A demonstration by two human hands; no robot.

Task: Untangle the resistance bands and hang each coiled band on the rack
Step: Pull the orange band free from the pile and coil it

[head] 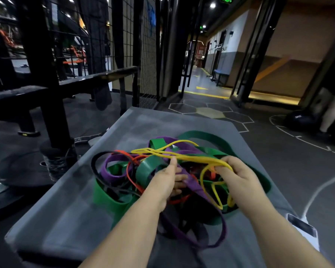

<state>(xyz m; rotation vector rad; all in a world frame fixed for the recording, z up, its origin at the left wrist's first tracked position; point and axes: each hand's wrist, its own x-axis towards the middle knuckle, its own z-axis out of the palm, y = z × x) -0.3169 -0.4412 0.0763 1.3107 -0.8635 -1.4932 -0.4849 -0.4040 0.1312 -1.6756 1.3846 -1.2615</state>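
I am at the untangling step, nothing is coiled yet. The tangle of bands (162,171) lies on the grey platform (70,200) just before me. My right hand (238,176) has its fingers curled round the yellow band (184,156), which runs over the top of the heap. My left hand (167,179) sets its thumb against the same band; its fingers go down beside the purple band (194,183) - whether they hold a strand I cannot tell. Next I think the yellow band must be lifted free of the wide green band (209,139) - slowly, since it crosses the orange band (129,176).
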